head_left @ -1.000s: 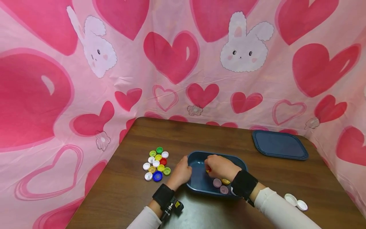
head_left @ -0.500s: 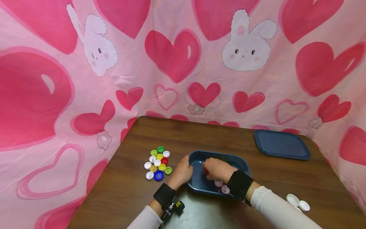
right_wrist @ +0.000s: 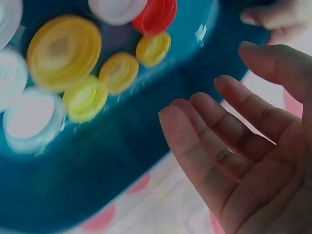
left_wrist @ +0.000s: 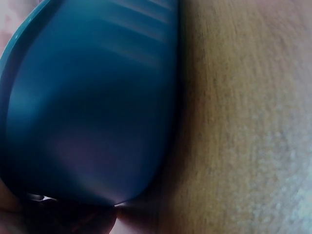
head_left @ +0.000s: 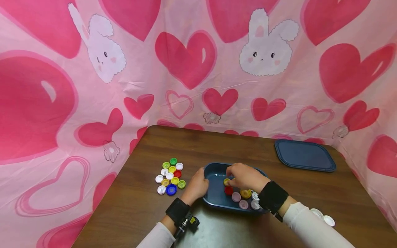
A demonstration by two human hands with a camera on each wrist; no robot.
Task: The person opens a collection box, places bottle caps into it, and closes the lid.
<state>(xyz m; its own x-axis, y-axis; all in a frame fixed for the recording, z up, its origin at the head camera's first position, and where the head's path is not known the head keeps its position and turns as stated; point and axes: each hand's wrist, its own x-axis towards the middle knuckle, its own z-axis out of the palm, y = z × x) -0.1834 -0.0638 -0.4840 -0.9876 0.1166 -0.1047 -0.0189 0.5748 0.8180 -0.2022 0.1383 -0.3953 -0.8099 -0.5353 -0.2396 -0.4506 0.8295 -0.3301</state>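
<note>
— Pink cloth [head_left: 138,70] printed with hearts and white rabbit faces hangs behind a brown wood-grain table [head_left: 186,142]. Where do we find the person's hands?

— We see the left hand [head_left: 197,186] gripping the left end of a blue plastic bin [head_left: 214,191]. The right hand [head_left: 246,177] hovers over the bin, palm side down.

— Does the right hand have hold of anything?

— Nothing that we can see. Its wrist camera shows loosely bent fingers, the thumb held well apart and a bare palm, with the fingertips in front of the bin's wall.

— What lies in the bin?

— Plastic bottle caps, mostly toward the right end: we make out a red cap [head_left: 228,190], 2 pale pink caps [head_left: 236,197], a large amber cap [right_wrist: 63,52], small yellow caps [right_wrist: 153,48] and white caps [head_left: 255,205]. The hand hides part of them, so we cannot give a total.

— And around it?

— To the left, we count a cluster of 13 caps [head_left: 169,176], 5 of them white. To the right, loose white lids [head_left: 329,220] lie beside the right sleeve [head_left: 316,225], and a flat blue tray [head_left: 305,155] lies near the far right corner.
</note>
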